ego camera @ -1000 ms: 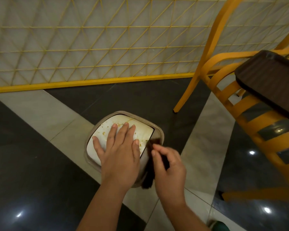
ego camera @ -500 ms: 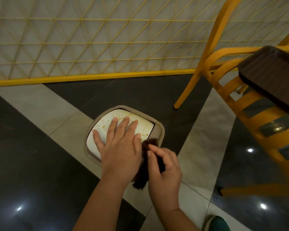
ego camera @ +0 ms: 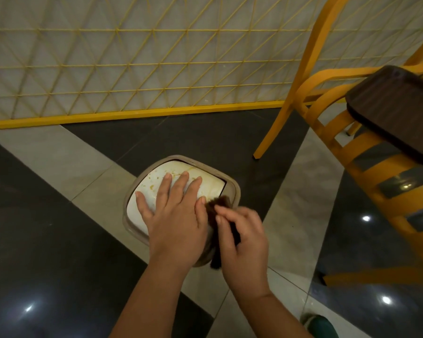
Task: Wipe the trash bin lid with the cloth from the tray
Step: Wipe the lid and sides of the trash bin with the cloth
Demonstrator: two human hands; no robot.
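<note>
Down on the floor, the left hand [ego camera: 175, 215] lies flat, fingers spread, on the stained white bin lid [ego camera: 210, 185]. Just right of it, the right hand [ego camera: 244, 236] pinches the dark cloth [ego camera: 219, 203] against the lid's right edge.

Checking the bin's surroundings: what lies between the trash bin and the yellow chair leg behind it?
Only bare dark floor tile separates the trash bin from the chair leg, in the head view.
</note>
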